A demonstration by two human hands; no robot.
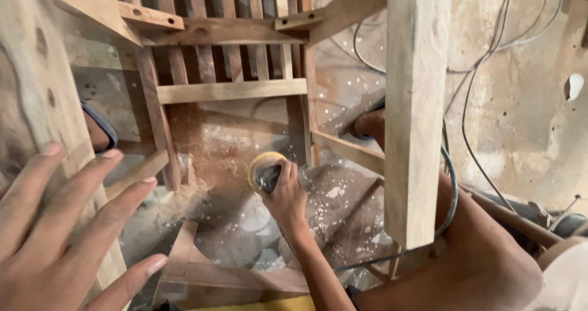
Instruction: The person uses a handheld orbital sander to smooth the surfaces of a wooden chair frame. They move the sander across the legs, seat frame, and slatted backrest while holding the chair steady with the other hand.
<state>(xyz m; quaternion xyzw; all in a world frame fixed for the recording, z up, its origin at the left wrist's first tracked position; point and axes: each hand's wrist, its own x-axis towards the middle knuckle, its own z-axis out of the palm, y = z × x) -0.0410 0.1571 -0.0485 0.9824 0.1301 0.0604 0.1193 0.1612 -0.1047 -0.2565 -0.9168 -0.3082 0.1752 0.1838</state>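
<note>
The right hand [286, 196] is wrapped tight around a small sander [264, 172] with a round yellow pad. The fingers are closed on the dark body of the tool. The sander is low inside the wooden chair frame [231, 90], just under the pale cross bar and close beside the frame's right leg. The yellow pad faces up and to the left, toward that leg and bar; I cannot tell if it touches the wood.

The left hand [67, 225] is big and close to the camera, to the left of the chair frame. Its fingers are spread apart and straight, and it holds nothing. It lies by a wide pale plank [30, 90] on the left side, but I cannot tell if it presses on it.

A thick wooden post [416, 109] stands to the right of the chair frame. Thin cables [471, 103] run across the dusty floor [527, 115] past that post. Sawdust [214, 152] lies on the ground under the chair frame.
</note>
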